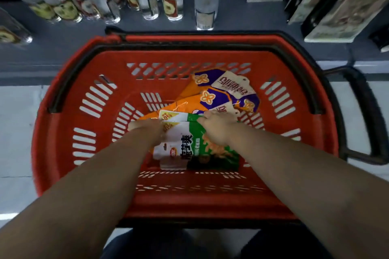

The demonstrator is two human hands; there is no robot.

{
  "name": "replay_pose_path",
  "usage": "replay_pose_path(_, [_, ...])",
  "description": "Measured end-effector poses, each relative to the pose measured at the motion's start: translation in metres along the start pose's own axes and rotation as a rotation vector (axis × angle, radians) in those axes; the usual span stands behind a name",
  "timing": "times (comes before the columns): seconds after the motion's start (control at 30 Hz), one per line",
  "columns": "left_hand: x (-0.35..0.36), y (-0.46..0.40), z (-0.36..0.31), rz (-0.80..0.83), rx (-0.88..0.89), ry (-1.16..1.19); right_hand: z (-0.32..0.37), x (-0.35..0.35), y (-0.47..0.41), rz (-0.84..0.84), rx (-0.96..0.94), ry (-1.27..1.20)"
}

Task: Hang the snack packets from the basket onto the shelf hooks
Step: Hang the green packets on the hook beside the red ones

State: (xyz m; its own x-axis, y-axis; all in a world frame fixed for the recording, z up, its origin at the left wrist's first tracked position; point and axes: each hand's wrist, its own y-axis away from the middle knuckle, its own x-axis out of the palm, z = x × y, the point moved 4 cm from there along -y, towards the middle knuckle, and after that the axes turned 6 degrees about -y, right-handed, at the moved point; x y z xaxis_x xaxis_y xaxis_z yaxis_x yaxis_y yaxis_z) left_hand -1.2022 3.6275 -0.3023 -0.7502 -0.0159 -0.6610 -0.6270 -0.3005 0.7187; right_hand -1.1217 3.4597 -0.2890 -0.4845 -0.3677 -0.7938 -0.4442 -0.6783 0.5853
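Observation:
A red plastic basket (69, 94) sits on the floor below me. Inside it lie green-and-white snack packets (189, 147) near the front and orange-and-purple snack packets (223, 92) behind them. Both my arms reach down into the basket. My left hand (147, 130) grips the left top corner of the green-and-white packets. My right hand (216, 126) grips their right top edge, its fingers curled over the packet. No shelf hooks are in view.
Beyond the basket a dark low shelf (231, 17) carries clear glass bottles (206, 0) on the left and in the middle, and boxed goods (328, 6) on the right. The basket's black handle (366, 115) sticks out to the right. Pale floor tiles flank the basket.

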Motion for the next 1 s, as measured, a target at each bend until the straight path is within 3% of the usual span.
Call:
replay_pose_path(0.17, [0.012,-0.018,0.004,-0.022,0.095,0.182,0.016,0.015,-0.018,-0.045,0.021,-0.158])
replay_pose_path(0.37, [0.010,-0.015,0.005,-0.037,0.072,0.235,0.011,0.021,-0.009,0.091,0.068,-0.286])
replay_pose_path(0.53, [0.011,-0.008,0.012,0.068,0.049,0.430,-0.019,-0.004,-0.002,-0.158,0.140,-0.634])
replay_pose_path(0.6, [0.010,-0.002,0.014,0.072,-0.003,0.625,-0.028,-0.017,0.007,-0.229,0.146,-0.757])
replay_pose_path(0.67, [-0.001,0.007,0.019,0.050,-0.037,1.049,-0.032,-0.027,0.018,-0.274,0.116,-0.877])
replay_pose_path(0.8, [-0.036,0.019,0.017,-0.044,0.194,1.741,-0.041,-0.049,0.039,-0.456,0.137,-1.205])
replay_pose_path(0.9, [-0.068,0.028,0.005,-0.223,0.316,1.737,-0.038,-0.061,0.050,-0.551,0.149,-1.417])
replay_pose_path(1.0, [-0.100,0.039,0.003,-0.395,0.317,1.759,-0.040,-0.076,0.059,-0.641,0.169,-1.523])
